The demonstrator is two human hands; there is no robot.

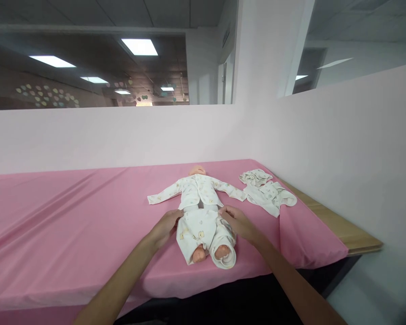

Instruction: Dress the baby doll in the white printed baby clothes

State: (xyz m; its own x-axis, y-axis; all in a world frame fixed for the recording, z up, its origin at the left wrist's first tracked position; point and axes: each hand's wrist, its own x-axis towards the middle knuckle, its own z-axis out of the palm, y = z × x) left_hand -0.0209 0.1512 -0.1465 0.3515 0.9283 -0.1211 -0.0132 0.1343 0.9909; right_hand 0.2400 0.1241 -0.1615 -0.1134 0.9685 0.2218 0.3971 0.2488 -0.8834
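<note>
A baby doll point(197, 170) lies on its back, its feet toward me. It wears a white patterned top point(192, 189) with the sleeves spread out and white patterned trousers point(198, 228). My left hand point(167, 224) pinches the trousers' waist at the left side. At the right side of the waist, my right hand point(236, 219) has its fingers closed on the same trousers. One foot point(199, 254) shows at the left leg opening; the right leg's cuff point(226, 258) is rolled around the other foot.
Crumpled white patterned clothes point(269, 194) lie to the right of the doll. A pink sheet point(88, 225) covers the table, with a wooden board edge point(338, 223) at the right. Walls with windows stand behind and to the right.
</note>
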